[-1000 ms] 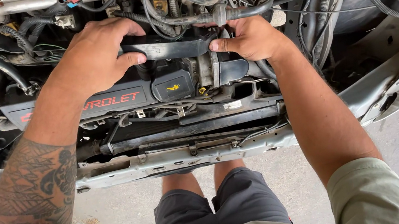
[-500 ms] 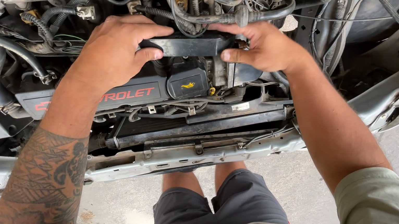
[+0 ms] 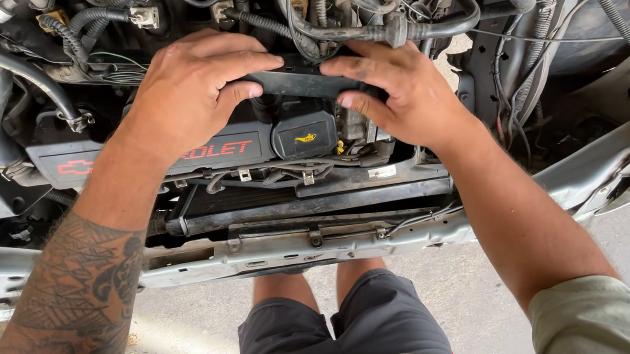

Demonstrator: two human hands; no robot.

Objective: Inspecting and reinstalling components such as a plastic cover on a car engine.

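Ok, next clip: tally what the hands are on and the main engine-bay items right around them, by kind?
Hands: 2, the left hand and right hand
Flat black plastic part gripped by both hands: 1
Black engine cover with red lettering: 1
Black cap with yellow symbol: 1
Radiator below: 1
Total: 6

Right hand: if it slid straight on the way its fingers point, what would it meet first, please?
The right hand points leftward along the black plastic part; it would probably meet the left hand's fingertips first, though depth is unclear.

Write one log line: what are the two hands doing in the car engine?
left hand: grips black part | right hand: grips same part | below: oil cap
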